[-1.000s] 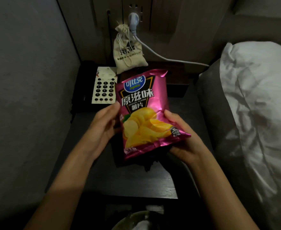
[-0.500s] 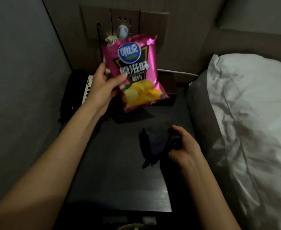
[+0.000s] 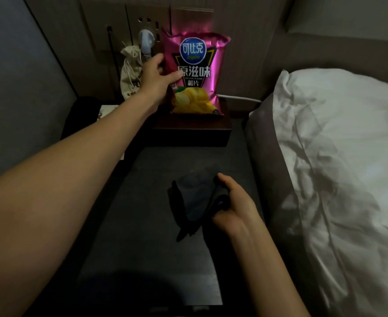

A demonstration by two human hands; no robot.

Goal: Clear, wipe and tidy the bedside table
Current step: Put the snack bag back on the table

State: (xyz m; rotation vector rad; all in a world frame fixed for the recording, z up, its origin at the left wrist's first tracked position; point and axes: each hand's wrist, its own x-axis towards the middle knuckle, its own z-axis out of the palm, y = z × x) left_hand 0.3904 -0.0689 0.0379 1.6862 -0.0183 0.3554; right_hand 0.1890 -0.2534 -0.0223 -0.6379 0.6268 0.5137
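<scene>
The left hand (image 3: pixel 157 75) grips the left edge of the glossy pink foil crisp packet (image 3: pixel 196 74), thumb across the front and fingers behind. The packet stands upright at the back edge of the dark desk (image 3: pixel 142 225), its base on or just above the low dark wooden box (image 3: pixel 191 130) against the wall; contact cannot be confirmed. The right hand (image 3: pixel 233 202) pinches the crumpled dark wiping cloth (image 3: pixel 194 200), which lies on the desk near its right edge, beside the bed with the white pillow (image 3: pixel 339 156).

Procedure for the step in hand, as judged from this position:

1. Lower the packet until its base sits flat on the box, then lean its back against the wall panel. The packet is light and air-filled, so it is likely to tip forward if released upright.
2. Keep it apart from the white wall plug (image 3: pixel 146 43) and the beige drawstring cloth pouch (image 3: pixel 131 69) just to its left; a nudge could topple the pouch.
3. Loosen the grip gradually, confirming the packet stays put.
4. Hold the cloth bunched, ready to wipe the bare middle of the desk
</scene>
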